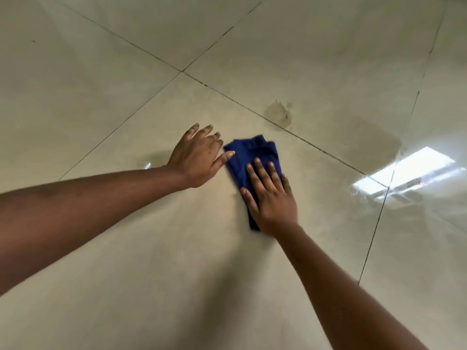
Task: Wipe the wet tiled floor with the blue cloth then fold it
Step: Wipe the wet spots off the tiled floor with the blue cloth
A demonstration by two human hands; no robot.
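The blue cloth (pixel 255 154) lies folded into a narrow rectangle on the beige tiled floor (pixel 151 248). My right hand (pixel 269 195) rests flat on its near half, fingers spread and pressing down. My left hand (pixel 198 157) hovers just left of the cloth, fingers apart, its thumb tip touching the cloth's far left corner. The cloth's near end is hidden under my right palm.
A damp smudge (pixel 278 114) marks the tile just beyond the cloth, beside a dark grout line. A larger wet patch (pixel 371 142) spreads to the right, next to a bright window reflection (pixel 409 170). A small glint of water (pixel 147 165) sits by my left wrist.
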